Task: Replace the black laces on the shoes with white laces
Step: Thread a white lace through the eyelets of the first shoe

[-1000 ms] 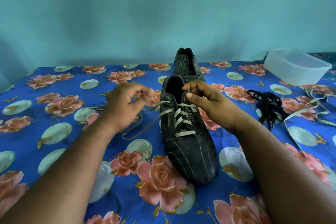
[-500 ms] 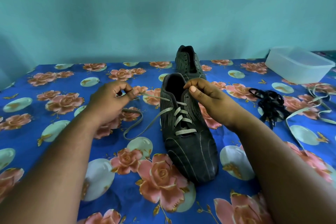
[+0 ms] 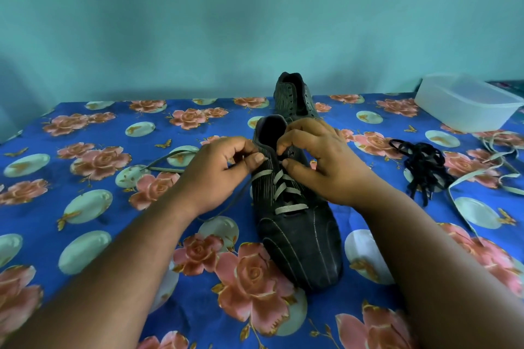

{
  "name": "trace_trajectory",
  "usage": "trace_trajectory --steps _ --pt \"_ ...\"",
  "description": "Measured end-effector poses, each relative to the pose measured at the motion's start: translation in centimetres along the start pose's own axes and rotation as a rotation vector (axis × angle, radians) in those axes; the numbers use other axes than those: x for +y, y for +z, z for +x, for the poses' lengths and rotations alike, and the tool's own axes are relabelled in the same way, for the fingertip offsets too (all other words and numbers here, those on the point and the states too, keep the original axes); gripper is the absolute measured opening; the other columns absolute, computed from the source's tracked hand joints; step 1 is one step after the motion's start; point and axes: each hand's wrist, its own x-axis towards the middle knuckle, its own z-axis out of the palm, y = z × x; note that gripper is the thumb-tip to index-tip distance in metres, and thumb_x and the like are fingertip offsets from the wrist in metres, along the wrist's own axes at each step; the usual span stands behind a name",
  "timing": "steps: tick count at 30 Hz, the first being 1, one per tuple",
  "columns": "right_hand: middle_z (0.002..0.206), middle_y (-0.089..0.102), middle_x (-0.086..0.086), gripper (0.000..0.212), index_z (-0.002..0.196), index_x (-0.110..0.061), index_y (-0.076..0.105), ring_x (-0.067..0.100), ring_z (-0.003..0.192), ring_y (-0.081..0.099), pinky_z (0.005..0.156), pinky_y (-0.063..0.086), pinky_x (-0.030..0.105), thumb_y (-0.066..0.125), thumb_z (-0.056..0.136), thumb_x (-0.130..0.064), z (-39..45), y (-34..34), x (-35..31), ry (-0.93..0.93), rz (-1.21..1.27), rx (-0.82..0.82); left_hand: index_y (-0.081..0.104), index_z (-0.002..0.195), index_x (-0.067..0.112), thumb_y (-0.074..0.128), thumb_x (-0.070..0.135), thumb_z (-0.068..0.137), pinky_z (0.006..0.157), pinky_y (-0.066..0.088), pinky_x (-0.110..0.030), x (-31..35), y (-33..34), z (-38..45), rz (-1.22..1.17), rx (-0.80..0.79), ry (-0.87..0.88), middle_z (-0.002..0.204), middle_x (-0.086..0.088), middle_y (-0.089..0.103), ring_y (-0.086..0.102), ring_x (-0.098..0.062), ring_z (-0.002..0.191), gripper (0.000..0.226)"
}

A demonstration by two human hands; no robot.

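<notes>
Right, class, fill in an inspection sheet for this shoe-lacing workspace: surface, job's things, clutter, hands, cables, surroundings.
Surface: blue floral cloth.
Job's things: near shoe partly laced with a white lace; far shoe unlaced; black laces heaped at right; spare white lace beside them.
Clutter: clear plastic tub, far right.
Hands: left hand pinches the white lace; right hand curled at the near shoe's upper eyelets, its grip unclear.
Cables: nothing seen.
Surroundings: plain teal wall.

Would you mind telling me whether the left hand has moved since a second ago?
Yes: the left hand has moved right, up to the near shoe.
</notes>
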Motion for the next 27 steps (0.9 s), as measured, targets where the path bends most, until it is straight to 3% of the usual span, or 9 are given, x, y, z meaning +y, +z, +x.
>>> trace_trajectory --steps 4,9,11,14,19,24,27 --pt "0.108 0.049 -0.015 0.027 0.101 -0.039 0.071 0.015 0.11 0.044 0.089 0.031 0.042 0.05 0.088 -0.049 0.5 0.4 -0.2 0.042 -0.109 -0.039 0.065 0.086 0.03 0.054 0.02 0.104 0.074 0.047 -0.015 0.4 -0.3 0.0 -0.147 -0.091 -0.123 0.078 0.02 0.067 0.061 0.002 0.078 0.023" --pt "0.107 0.048 -0.013 0.013 0.09 -0.046 0.067 0.016 0.112 0.039 0.091 0.022 0.039 0.056 0.088 -0.053 0.8 0.5 -0.4 0.155 -0.005 -0.099 0.065 0.081 0.023 0.053 0.025 0.105 0.062 0.043 -0.015 0.8 -0.6 0.0 -0.242 -0.105 -0.231 0.063 0.016 0.058 0.05 0.0 0.06 0.026" --pt "0.107 0.048 -0.015 0.007 0.086 -0.052 0.062 0.015 0.113 0.04 0.095 0.026 0.042 0.056 0.085 -0.056 0.9 0.4 -0.5 0.18 0.038 -0.112 0.07 0.087 0.02 0.063 0.033 0.097 0.063 0.049 -0.02 1.2 -0.3 0.0 -0.24 -0.067 -0.22 0.071 0.011 0.069 0.061 -0.001 0.066 0.018" --pt "0.104 0.048 -0.021 0.013 0.083 -0.059 0.063 0.016 0.114 0.043 0.104 0.036 0.052 0.054 0.078 -0.067 1.0 0.4 -0.2 0.198 0.107 -0.117 0.075 0.087 0.015 0.075 0.037 0.084 0.079 0.056 -0.032 1.4 0.0 0.0 -0.221 -0.012 -0.195 0.083 -0.003 0.076 0.072 -0.02 0.083 0.022" --pt "0.107 0.05 -0.021 0.025 0.089 -0.055 0.068 0.018 0.117 0.046 0.102 0.039 0.059 0.053 0.075 -0.069 1.2 0.7 -0.2 0.238 0.182 -0.096 0.076 0.087 0.015 0.075 0.016 0.09 0.079 0.053 -0.015 1.4 0.1 0.2 -0.314 -0.014 -0.267 0.086 0.002 0.078 0.072 -0.009 0.084 0.004" --pt "0.113 0.046 -0.028 0.022 0.095 -0.061 0.062 0.018 0.123 0.04 0.109 0.033 0.057 0.05 0.081 -0.071 0.7 0.6 0.0 0.2 0.165 -0.147 0.074 0.085 0.017 0.076 0.018 0.088 0.077 0.049 -0.009 1.0 -0.2 0.4 -0.371 -0.022 -0.344 0.085 0.008 0.078 0.071 -0.001 0.086 0.003" --pt "0.12 0.051 -0.02 0.024 0.111 -0.051 0.065 0.02 0.126 0.046 0.112 0.036 0.051 0.062 0.087 -0.056 0.3 0.4 0.3 0.182 0.286 -0.136 0.076 0.09 0.013 0.076 0.023 0.087 0.083 0.046 -0.006 0.4 -0.7 0.3 -0.304 -0.035 -0.323 0.095 0.002 0.079 0.067 0.011 0.094 0.011"
